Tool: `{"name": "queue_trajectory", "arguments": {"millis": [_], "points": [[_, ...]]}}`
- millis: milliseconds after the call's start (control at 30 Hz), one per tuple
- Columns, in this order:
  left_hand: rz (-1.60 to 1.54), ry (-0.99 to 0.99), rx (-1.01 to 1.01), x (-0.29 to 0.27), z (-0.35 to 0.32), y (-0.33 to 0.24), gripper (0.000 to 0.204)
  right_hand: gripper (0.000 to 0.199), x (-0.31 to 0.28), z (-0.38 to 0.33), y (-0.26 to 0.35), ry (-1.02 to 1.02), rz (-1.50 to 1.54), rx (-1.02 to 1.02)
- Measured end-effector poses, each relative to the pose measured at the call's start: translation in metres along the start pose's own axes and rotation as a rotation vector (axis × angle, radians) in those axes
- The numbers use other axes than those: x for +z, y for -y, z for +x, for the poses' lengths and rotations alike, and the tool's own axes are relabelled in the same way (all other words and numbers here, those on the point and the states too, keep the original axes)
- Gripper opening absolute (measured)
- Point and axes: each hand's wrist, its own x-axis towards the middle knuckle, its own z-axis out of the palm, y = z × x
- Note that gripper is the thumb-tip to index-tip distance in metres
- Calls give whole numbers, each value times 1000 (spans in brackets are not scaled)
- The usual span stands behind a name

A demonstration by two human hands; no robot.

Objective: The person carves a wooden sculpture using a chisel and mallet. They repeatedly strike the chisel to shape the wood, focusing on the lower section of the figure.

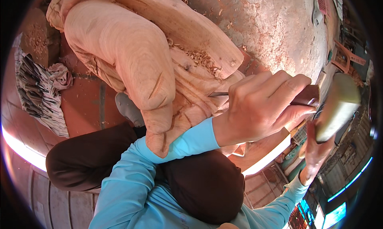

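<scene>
A large pale carved wood sculpture [123, 49] with rounded folds lies in front of me, across my legs' far side. My left hand [263, 105] is closed around the dark reddish-brown handle of a chisel [308, 96]. The chisel's thin metal blade points left, its end meeting the carved grooves in the middle of the wood. Off to the right, my right hand [319, 147] grips a mallet [338, 105], raised beside the butt of the chisel and blurred by motion. The two tools appear apart. Curled shavings [203, 61] lie in a hollow of the sculpture.
At the left, a striped cloth [56, 113] holds several slim tools on the red tiled floor [83, 109]. A block with shavings [36, 37] stands behind it. An orange plastic chair [342, 57] is at the far right. Worn concrete floor [275, 25] stretches beyond the sculpture.
</scene>
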Motion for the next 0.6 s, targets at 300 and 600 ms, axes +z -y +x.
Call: {"name": "queue_trajectory", "arguments": {"millis": [300, 600], "points": [[11, 18, 2, -4, 1, -2, 41, 48, 0, 5, -9, -64, -77, -4], [39, 45, 32, -7, -2, -3, 42, 50, -3, 3, -16, -24, 24, -35]]}}
